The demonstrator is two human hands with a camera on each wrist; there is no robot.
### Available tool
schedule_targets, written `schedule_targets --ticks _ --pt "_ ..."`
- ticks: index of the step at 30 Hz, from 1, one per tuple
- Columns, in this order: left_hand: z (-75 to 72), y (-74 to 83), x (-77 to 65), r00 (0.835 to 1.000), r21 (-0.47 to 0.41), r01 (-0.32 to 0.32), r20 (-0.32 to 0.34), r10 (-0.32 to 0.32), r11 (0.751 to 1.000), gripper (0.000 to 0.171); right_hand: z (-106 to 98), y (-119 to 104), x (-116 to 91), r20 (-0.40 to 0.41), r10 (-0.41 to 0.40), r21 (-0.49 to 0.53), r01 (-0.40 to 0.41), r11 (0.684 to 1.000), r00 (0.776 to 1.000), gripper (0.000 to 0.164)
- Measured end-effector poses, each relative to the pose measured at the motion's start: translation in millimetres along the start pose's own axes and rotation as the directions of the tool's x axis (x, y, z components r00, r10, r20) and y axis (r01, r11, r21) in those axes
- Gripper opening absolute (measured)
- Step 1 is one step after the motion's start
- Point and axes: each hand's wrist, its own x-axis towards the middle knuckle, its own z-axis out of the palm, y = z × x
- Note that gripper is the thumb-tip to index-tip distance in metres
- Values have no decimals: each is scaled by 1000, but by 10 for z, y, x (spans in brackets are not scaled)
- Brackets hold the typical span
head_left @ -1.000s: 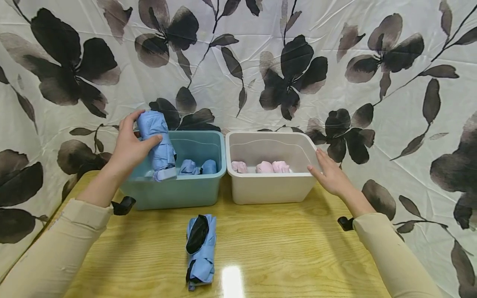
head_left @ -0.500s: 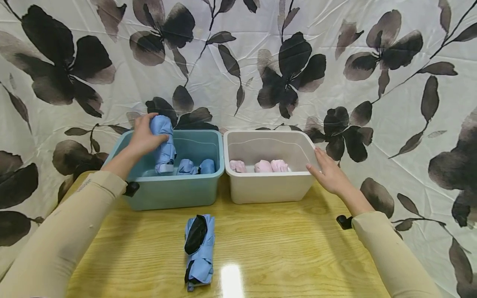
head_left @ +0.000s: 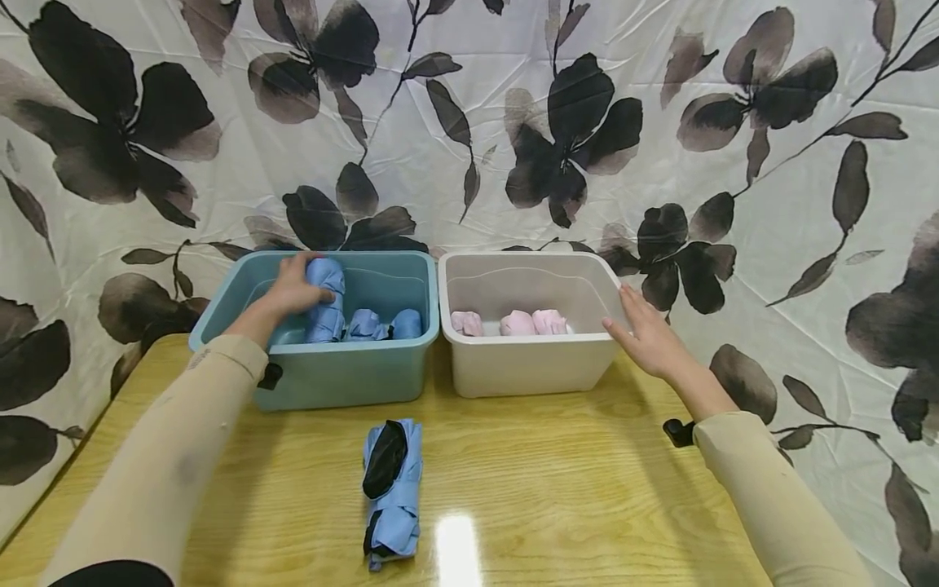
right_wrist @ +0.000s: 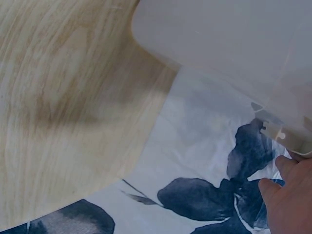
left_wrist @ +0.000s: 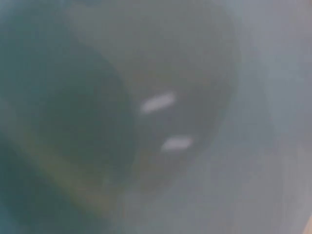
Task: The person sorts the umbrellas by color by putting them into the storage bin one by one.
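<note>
My left hand (head_left: 292, 287) is inside the teal bin (head_left: 345, 379), gripping a blue folded umbrella (head_left: 325, 302) that stands on end at a slight tilt. Two more rolled blue umbrellas (head_left: 364, 324) sit to its right in the same bin, only their upper parts showing. My right hand (head_left: 645, 334) rests against the right rim of the off-white bin (head_left: 528, 371), fingers straight. Three pink rolled bundles (head_left: 517, 324) show inside that bin. Another blue folded umbrella (head_left: 396, 493) with black patches lies on the table. The left wrist view is a teal blur.
The two bins stand side by side on a yellow wood-grain table (head_left: 557, 481), towards its back. Behind them hangs a white cloth (head_left: 455, 49) with dark flower prints. In the right wrist view, the table edge runs close by the off-white bin.
My left hand has moved right and down, lowering the blue umbrella from above the teal bin's rim into it. The right hand has stayed at the off-white bin's rim.
</note>
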Motion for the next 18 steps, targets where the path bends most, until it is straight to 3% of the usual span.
schedule_targets --ticks 4,11,18 --pt "47 -31 -10 996 30 7 92 -9 1000 83 9 8 3 -20 -11 0 11 1000 1000 81" --pt "125 -117 -21 974 117 13 225 -39 993 81 -1 18 -3 10 6 -6 -6 1000 1000 83" --pt "150 -163 -8 937 131 -6 346 -40 991 83 -2 14 10 13 0 -6 0 1000 1000 83"
